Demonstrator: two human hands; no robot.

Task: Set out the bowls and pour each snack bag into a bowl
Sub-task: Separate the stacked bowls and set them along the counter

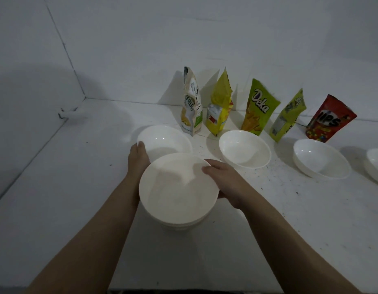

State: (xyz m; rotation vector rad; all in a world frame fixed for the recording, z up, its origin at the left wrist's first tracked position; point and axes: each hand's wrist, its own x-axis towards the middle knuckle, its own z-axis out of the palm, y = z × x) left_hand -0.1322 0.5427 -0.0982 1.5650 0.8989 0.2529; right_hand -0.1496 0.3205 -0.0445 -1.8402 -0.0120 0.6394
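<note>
Both hands, left hand (139,158) and right hand (223,179), grip the bowl stack (178,192); beyond them four bowls (244,152) stand, five snack bags (259,107) unpoured.

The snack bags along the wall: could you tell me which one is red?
The red bag at the far right end of the row. The other four are cream or yellow-green, such as the Deka bag.
</note>
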